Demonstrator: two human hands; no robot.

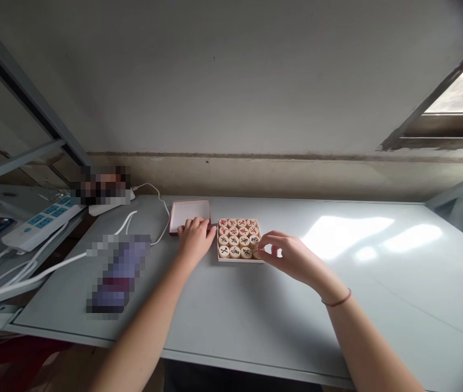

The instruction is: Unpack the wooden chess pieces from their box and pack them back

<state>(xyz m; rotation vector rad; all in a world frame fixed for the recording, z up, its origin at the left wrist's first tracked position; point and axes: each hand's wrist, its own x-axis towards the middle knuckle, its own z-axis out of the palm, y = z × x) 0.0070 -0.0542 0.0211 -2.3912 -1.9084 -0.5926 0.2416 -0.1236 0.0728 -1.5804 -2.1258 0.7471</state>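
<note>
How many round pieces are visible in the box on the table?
16 pieces are visible, in four rows of four inside the box; the right hand partly covers the near-right one. Any layer underneath would be hidden.

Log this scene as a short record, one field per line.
Surface: grey desk against a wall
Open box: pale tray of round pieces in rows
Piece markings: red characters in the two far rows, black in the near ones
Left hand: at the near edge of the shallow lid, left of the tray
Right hand: fingertips at the tray's near right corner piece; grip unclear
Right wrist: thin dark band
Far left: white power strip with blue sockets
</note>
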